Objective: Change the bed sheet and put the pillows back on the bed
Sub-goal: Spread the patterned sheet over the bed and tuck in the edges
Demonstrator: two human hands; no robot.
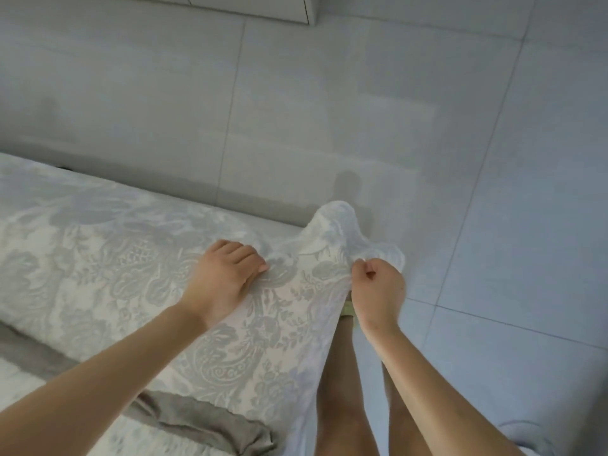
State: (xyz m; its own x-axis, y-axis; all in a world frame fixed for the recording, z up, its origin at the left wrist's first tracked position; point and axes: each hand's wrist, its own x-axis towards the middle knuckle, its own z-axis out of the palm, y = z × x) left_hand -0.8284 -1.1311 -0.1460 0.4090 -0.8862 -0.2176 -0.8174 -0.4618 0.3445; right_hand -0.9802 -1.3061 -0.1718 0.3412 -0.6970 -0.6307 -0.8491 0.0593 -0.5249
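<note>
Corner fit | left hand presses white floral-embossed bed sheet, fingers relaxed; right hand pinches its corner | pull taut, square

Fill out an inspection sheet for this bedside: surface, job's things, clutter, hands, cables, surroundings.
Surface: bed, its corner covered by fabric.
Job's things: patterned sheet spread over the bed, one corner raised off it; no pillows in view.
Clutter: grey cloth bunched on the bed at the near edge.
Hands: left hand rests on the sheet with fingers bent, grip unclear; right hand pinches the sheet's raised corner.
Cables: nothing seen.
Surroundings: tiled floor; base of a white cabinet at the far side.
</note>
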